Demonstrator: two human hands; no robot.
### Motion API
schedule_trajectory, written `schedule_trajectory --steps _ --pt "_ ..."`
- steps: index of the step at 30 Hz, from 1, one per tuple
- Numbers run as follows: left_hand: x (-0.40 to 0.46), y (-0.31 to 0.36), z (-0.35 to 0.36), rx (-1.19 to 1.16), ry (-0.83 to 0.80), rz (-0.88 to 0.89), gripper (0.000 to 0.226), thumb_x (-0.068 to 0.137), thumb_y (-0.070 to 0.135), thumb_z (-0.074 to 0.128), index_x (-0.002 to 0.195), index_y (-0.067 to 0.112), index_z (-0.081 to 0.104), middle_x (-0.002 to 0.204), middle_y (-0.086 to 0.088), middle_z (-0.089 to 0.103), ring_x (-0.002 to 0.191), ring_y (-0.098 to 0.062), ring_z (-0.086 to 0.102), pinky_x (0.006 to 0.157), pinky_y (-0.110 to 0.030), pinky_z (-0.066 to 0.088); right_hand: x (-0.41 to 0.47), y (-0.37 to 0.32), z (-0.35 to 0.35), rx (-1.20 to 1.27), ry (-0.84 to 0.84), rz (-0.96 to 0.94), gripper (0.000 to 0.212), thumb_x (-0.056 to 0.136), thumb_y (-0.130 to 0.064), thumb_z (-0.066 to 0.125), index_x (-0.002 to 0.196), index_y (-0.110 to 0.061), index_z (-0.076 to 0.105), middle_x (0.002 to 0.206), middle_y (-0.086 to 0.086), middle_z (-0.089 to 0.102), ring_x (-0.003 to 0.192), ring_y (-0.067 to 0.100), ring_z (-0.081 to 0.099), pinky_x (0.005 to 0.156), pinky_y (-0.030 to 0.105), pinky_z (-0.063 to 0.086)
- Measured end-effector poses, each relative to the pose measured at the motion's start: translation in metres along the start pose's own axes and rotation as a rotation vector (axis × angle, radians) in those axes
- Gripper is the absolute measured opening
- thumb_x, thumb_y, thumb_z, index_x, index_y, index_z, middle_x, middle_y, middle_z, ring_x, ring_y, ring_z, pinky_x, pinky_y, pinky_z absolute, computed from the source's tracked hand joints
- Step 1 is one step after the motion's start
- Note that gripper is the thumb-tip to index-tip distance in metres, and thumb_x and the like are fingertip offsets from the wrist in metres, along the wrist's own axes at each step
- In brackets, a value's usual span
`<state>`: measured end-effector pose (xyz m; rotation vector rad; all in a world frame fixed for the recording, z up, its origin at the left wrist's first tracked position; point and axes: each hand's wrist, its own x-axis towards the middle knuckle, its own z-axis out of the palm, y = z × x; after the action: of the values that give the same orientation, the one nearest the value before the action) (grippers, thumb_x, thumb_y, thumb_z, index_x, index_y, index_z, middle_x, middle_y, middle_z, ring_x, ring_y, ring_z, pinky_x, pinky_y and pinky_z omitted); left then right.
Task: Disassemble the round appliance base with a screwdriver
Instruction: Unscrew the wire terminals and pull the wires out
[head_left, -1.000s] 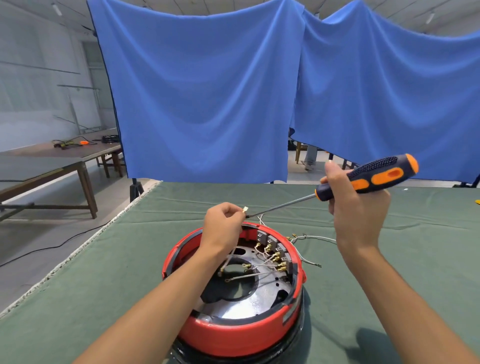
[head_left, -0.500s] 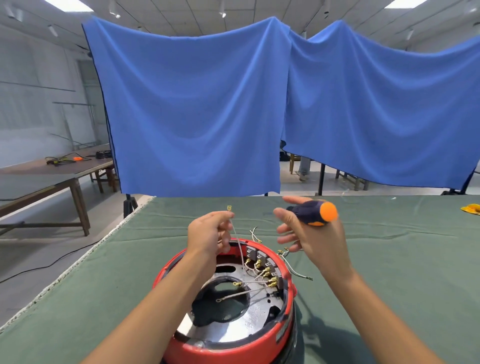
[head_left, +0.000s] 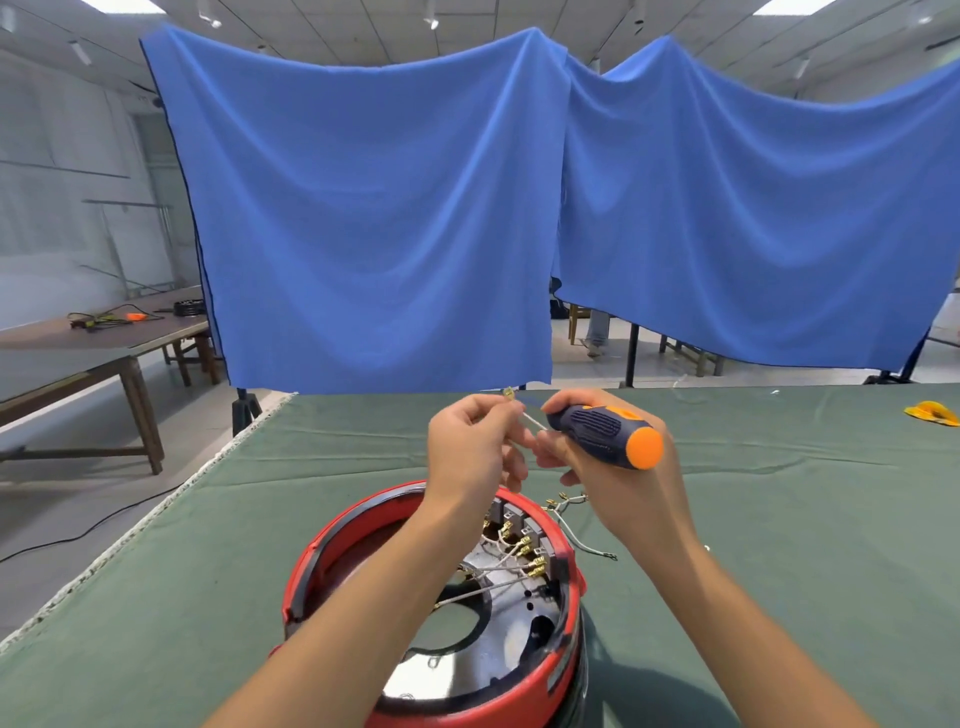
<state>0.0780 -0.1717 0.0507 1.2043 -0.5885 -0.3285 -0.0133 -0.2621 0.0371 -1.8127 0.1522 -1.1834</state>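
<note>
Nearest the viewer, the round red appliance base (head_left: 431, 623) stands opened on the green table cloth (head_left: 779, 571), its wires and brass terminals exposed. Above it, the left hand (head_left: 470, 449) pinches a thin wire (head_left: 532, 420) ending in a brass terminal; the right hand (head_left: 615, 467) grasps the screwdriver (head_left: 605, 434) by its handle. Beyond hang blue drapes (head_left: 389, 218).

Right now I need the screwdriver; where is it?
In the head view, centre right, the screwdriver is gripped in the right hand, above the red base, beside the left hand.
</note>
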Motion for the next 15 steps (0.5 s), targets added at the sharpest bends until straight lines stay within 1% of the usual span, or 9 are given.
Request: schedule_trajectory --steps 2,4,5,6,7,9,10,12,15 --pt "0.003 -0.011 -0.008 0.181 0.01 0.04 0.011 0.09 0.011 0.055 0.081 0.007 0.06 0.059 -0.002 0.062 0.042 -0.015 0.049 0.04 -0.022 0.04 0.0 0.006 -0.005 -0.059 0.004 0.033 0.032 0.079 -0.002 0.073 0.079 -0.033 0.066 0.069 -0.004 0.069 0.065 0.019 0.07 0.056 0.034 0.053" --pt "0.008 -0.023 -0.02 0.577 0.026 0.156 0.008 0.088 0.019 0.056 0.082 0.016 0.061 0.07 0.004 0.064 0.064 -0.017 0.058 0.057 -0.03 0.048 0.0 0.017 -0.016 -0.264 0.016 -0.02 0.033 0.079 -0.004 0.074 0.077 -0.035 0.065 0.069 -0.01 0.067 0.065 0.016 0.067 0.06 0.035 0.053" --pt "0.01 -0.028 -0.026 0.787 0.026 0.192 0.006 0.085 0.02 0.056 0.083 0.02 0.061 0.075 0.01 0.063 0.075 -0.015 0.059 0.066 -0.031 0.048 -0.002 0.023 -0.022 -0.414 0.017 -0.06 0.034 0.078 -0.004 0.075 0.079 -0.036 0.064 0.068 -0.01 0.067 0.065 0.019 0.064 0.06 0.036 0.051" --pt "0.01 -0.031 -0.03 0.938 0.008 0.204 0.007 0.083 0.02 0.055 0.085 0.024 0.061 0.08 0.013 0.06 0.085 -0.012 0.056 0.072 -0.03 0.045 -0.003 0.031 -0.029 -0.56 0.011 -0.083 0.032 0.077 -0.002 0.074 0.083 -0.033 0.066 0.069 -0.007 0.068 0.066 0.024 0.062 0.06 0.037 0.05" --pt "0.011 -0.034 -0.033 1.014 -0.025 0.192 0.011 0.082 0.018 0.054 0.088 0.025 0.061 0.085 0.013 0.059 0.093 -0.011 0.052 0.075 -0.029 0.042 -0.006 0.039 -0.036 -0.684 0.002 -0.067 0.031 0.076 0.0 0.072 0.088 -0.029 0.068 0.072 -0.002 0.069 0.069 0.031 0.062 0.06 0.037 0.048" --pt "0.014 -0.039 -0.037 1.024 -0.078 0.145 0.018 0.082 0.012 0.051 0.091 0.022 0.064 0.094 0.006 0.061 0.103 -0.012 0.048 0.081 -0.028 0.042 -0.013 0.058 -0.047 -0.855 -0.036 0.038 0.035 0.074 0.001 0.069 0.098 -0.024 0.071 0.081 0.007 0.072 0.076 0.038 0.062 0.064 0.036 0.043" --pt "0.015 -0.039 -0.038 1.003 -0.083 0.123 0.02 0.082 0.008 0.05 0.088 0.021 0.065 0.094 0.003 0.063 0.105 -0.015 0.049 0.085 -0.03 0.044 -0.016 0.068 -0.051 -0.907 -0.067 0.094 0.037 0.074 0.0 0.068 0.102 -0.024 0.07 0.085 0.009 0.072 0.08 0.038 0.062 0.066 0.036 0.042" --pt "0.015 -0.04 -0.04 0.95 -0.061 0.075 0.026 0.081 0.003 0.046 0.077 0.022 0.064 0.087 0.003 0.064 0.103 -0.02 0.053 0.086 -0.035 0.047 -0.023 0.082 -0.055 -0.955 -0.136 0.168 0.039 0.074 -0.004 0.068 0.107 -0.026 0.069 0.091 0.01 0.072 0.085 0.037 0.062 0.07 0.037 0.044" --pt "0.014 -0.041 -0.041 0.936 -0.044 0.047 0.033 0.08 0.002 0.045 0.065 0.027 0.059 0.077 0.006 0.061 0.099 -0.024 0.055 0.084 -0.037 0.049 -0.025 0.097 -0.053 -0.963 -0.186 0.175 0.037 0.079 -0.009 0.066 0.111 -0.027 0.067 0.095 0.01 0.072 0.089 0.035 0.062 0.072 0.036 0.045"
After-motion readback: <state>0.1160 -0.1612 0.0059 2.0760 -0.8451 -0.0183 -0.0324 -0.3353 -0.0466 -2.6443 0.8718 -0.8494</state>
